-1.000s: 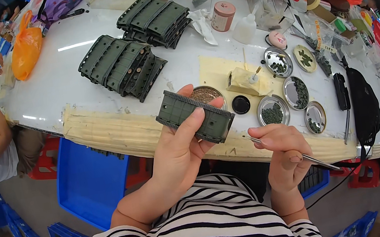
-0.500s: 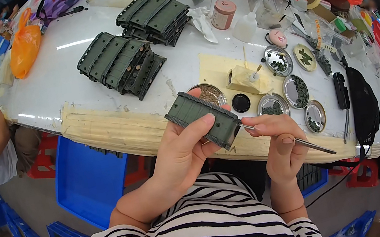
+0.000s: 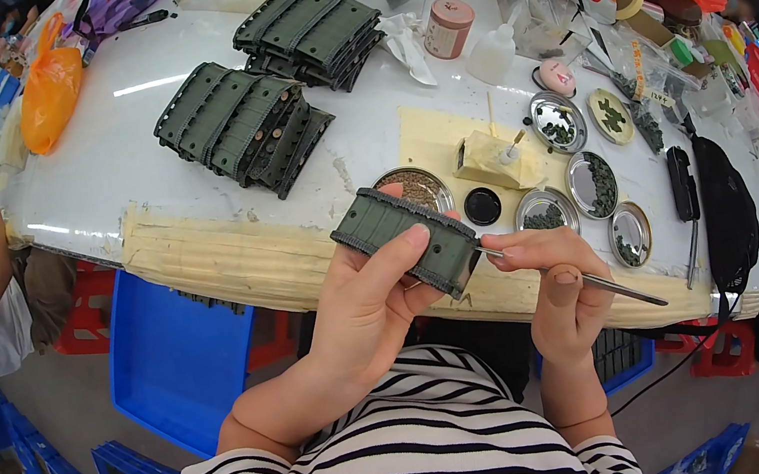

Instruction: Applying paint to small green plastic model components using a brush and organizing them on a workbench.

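My left hand [image 3: 352,311] grips a dark green ribbed panel [image 3: 406,240] over the table's near edge, thumb on its face and fingers underneath. A slim, pointed metal tool [image 3: 628,290] is held in my right hand [image 3: 567,290], its tip meeting the panel's right end. I cannot tell what the tip acts on. Just beyond the panel sits a round dish of tiny brown pieces [image 3: 410,181]. Right of it lie a black round cap [image 3: 482,206] and a metal dish of small dark green parts [image 3: 535,197].
Similar green panels are stacked in two piles, one nearer [image 3: 228,127] and one farther [image 3: 308,31]. More small dishes [image 3: 591,179] stand on the right, beside a paper-wrapped block [image 3: 498,160] and a black pouch [image 3: 728,211]. A blue bin [image 3: 174,365] is below the table's left edge.
My hands, the panel and the tool stay nearly in place. At far left, another person's raised arm has shifted.
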Demonstrator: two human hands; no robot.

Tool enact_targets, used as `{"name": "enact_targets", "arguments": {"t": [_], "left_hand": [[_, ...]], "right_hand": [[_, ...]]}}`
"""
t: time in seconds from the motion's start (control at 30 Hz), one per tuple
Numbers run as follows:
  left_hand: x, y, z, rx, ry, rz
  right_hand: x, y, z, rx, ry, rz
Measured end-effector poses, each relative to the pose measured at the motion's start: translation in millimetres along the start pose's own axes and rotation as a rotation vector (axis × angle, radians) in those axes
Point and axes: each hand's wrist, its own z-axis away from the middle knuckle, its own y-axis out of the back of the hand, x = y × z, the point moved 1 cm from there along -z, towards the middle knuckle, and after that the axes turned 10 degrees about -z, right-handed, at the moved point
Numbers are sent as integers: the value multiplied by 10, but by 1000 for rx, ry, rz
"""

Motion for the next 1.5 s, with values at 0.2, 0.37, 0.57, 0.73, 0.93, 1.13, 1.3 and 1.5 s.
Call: {"name": "enact_targets", "arguments": {"t": [0.2, 0.37, 0.57, 0.73, 0.93, 1.13, 1.3, 1.5], "left_hand": [[-23, -1, -3, 1, 31, 84], [-56, 18, -16, -14, 58, 115], [-58, 23, -23, -16, 57, 131], [-59, 26, -18, 10, 64, 144], [-82, 43, -17, 16, 47, 131], [-105, 44, -14, 33, 42, 121], [-120, 57, -14, 34, 69, 147], [-141, 22, 2, 31, 55, 174]], "right_hand": [[76, -43, 43, 79, 64, -102], [126, -57, 66, 101, 109, -123], [126, -59, 57, 96, 118, -96], [134, -44, 54, 75, 132, -85], [139, -26, 46, 27, 181, -36], [138, -12, 57, -3, 200, 27], [126, -8, 56, -17, 243, 76], [124, -39, 92, 15, 277, 97]]}}
